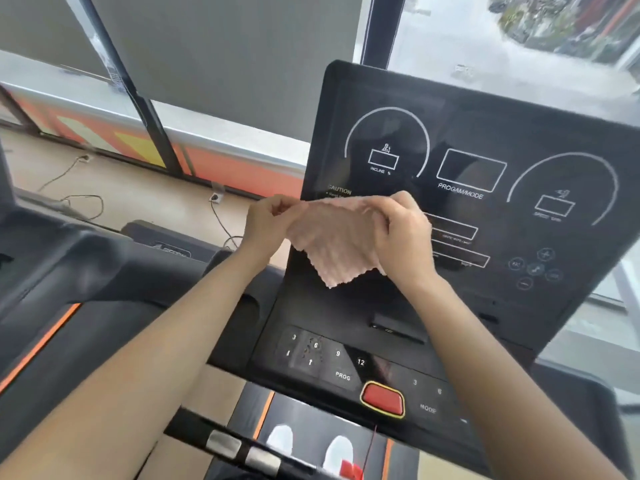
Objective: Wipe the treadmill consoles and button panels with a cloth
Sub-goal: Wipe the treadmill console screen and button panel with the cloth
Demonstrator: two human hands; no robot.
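A black treadmill console (485, 140) stands tilted in front of me, with incline, program and speed displays. Below it lies the button panel (332, 362) with number keys and a red stop button (382, 399). I hold a pale pink cloth (332, 240) stretched in the air in front of the console's lower left part. My left hand (266, 220) pinches its left edge. My right hand (403, 233) grips its right side. The cloth hangs down between them and hides part of the caution text.
A second treadmill's dark frame (69, 258) with an orange stripe stands at the left. Cables (79, 202) lie on the tan floor near the window wall. Metal grip sensors (242, 448) sit on the bar below. My white shoes (311, 445) show on the belt.
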